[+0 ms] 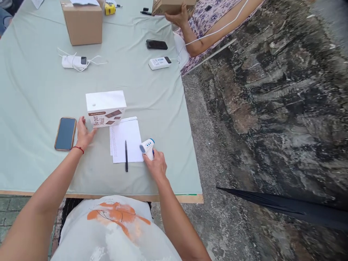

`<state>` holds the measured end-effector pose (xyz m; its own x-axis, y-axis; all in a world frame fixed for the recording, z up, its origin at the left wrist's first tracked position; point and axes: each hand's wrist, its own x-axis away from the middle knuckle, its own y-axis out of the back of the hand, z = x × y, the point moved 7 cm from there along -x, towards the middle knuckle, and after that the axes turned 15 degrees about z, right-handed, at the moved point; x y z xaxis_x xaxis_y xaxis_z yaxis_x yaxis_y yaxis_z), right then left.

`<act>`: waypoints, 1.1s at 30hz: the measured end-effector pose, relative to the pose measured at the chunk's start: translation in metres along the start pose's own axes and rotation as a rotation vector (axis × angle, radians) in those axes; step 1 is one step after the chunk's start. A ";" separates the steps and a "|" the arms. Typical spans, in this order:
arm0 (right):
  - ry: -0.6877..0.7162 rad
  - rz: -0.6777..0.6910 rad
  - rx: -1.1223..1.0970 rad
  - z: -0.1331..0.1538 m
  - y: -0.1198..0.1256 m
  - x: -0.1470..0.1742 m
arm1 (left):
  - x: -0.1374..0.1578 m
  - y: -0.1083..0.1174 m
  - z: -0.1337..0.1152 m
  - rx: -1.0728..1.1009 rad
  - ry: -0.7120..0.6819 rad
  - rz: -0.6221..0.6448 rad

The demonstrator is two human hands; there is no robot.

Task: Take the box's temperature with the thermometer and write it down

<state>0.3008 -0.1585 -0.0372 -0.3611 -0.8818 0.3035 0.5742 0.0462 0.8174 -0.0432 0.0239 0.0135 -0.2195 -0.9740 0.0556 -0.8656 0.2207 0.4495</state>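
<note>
My right hand (157, 164) is wrapped round the handle of a white and blue infrared thermometer (147, 146), at the right edge of some white paper sheets (130, 145). A black pen (126, 156) lies across the sheets. My left hand (84, 134) is beside the lower left corner of a white box (106, 101) printed with chocolate bars, its fingers spread apart; whether they touch the box I cannot tell. Just left of that hand lies a smartphone (65, 133) in a brown-edged case, screen dark.
Farther back on the cloth-covered table (136, 87) are a cardboard box (84, 25), a yellow tape measure (110, 8), two white power banks (73, 62) with cables and a black phone (157, 44). A person at the far right holds another cardboard box (171, 6).
</note>
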 end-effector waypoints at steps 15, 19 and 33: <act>0.411 0.135 0.038 0.087 -0.044 0.040 | 0.154 -0.112 -0.032 -0.648 -0.256 0.520; 0.500 0.206 -0.205 0.087 -0.032 0.036 | 0.156 -0.114 -0.027 -0.726 -0.304 0.527; 0.485 0.149 -0.762 0.091 -0.046 0.054 | 0.161 -0.118 -0.038 -0.753 -0.342 0.521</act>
<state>0.1885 -0.1655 -0.0138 0.0046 -1.0000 0.0003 0.9819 0.0045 0.1895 0.0411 -0.1610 0.0035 -0.7146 -0.6703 0.2003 -0.1352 0.4132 0.9005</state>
